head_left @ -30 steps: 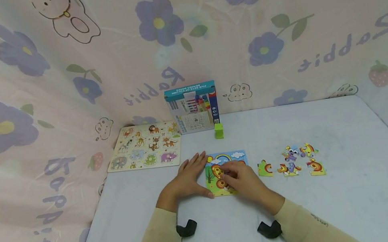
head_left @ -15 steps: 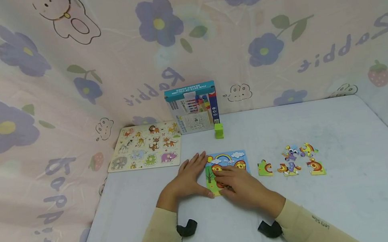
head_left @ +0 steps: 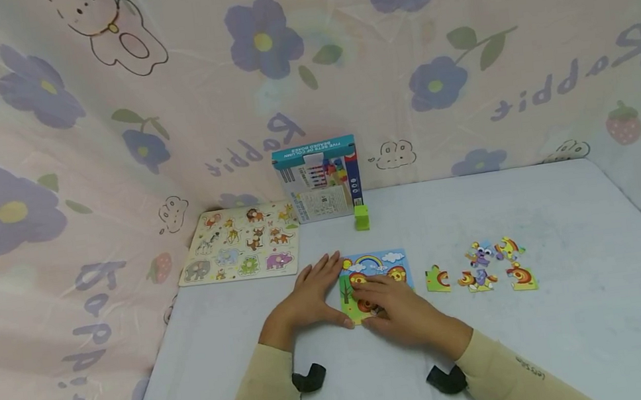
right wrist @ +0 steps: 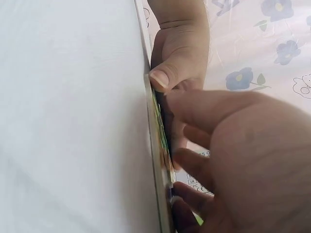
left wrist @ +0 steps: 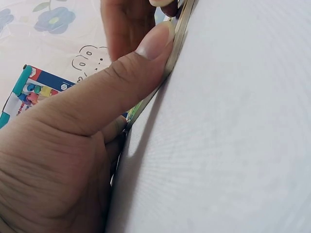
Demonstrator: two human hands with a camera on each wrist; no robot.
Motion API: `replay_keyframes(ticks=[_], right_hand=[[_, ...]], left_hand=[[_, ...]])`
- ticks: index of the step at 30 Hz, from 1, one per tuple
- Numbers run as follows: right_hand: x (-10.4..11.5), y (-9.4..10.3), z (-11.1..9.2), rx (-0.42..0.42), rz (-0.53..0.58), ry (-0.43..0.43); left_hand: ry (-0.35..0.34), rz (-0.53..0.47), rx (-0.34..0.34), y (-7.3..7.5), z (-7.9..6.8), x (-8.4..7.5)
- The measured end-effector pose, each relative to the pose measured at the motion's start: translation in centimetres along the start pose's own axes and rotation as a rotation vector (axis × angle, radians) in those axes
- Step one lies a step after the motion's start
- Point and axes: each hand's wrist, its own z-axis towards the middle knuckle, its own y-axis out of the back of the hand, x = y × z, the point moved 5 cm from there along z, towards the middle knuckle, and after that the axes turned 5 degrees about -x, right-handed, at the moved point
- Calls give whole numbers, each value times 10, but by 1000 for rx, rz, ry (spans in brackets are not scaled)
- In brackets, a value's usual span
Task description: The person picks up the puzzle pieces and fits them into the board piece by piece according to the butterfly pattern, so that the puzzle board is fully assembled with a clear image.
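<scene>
A square jigsaw puzzle board (head_left: pixel 372 261) with a rainbow, clouds and grass lies flat on the white table. Along its left side rests my left hand (head_left: pixel 306 302), fingers stretched toward the upper left corner. The left thumb (left wrist: pixel 158 41) is against the board's front edge in the left wrist view. My right hand (head_left: pixel 400 307) lies over the board's lower middle, fingers extended, fingertips on the picture, and it hides much of the board. To the right, a loose green-and-orange puzzle piece (head_left: pixel 437 279) lies beside the board.
Several more puzzle pieces, among them a purple one (head_left: pixel 479 254) and a snail-like swirl piece (head_left: pixel 522 276), lie further right. An animal peg puzzle (head_left: pixel 242 243) is at the back left. A tall box (head_left: pixel 319 187) stands behind, with a green block (head_left: pixel 361 217) before it.
My right hand has lowered and shifted slightly left, its fingers going from a bunched pinch to stretched flat on the board. The left hand and the loose pieces stay put.
</scene>
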Motion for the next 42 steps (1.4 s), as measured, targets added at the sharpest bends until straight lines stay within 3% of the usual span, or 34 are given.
replay_keyframes(ticks=[11,20,30,42], right_hand=[[-3,12,-14,-48,186,-45],[-18,33,-36,-177,406,-117],[-50,64,-61,-346,484,-146],[-77,90,-74,-442,646,-63]], left_hand=[[-1,-4,-10,-1,1,-1],[8,-26,-15,-2,0,-2],[20,-28,-12,-2,-1,0],[27,-24,-11,-1,0,1]])
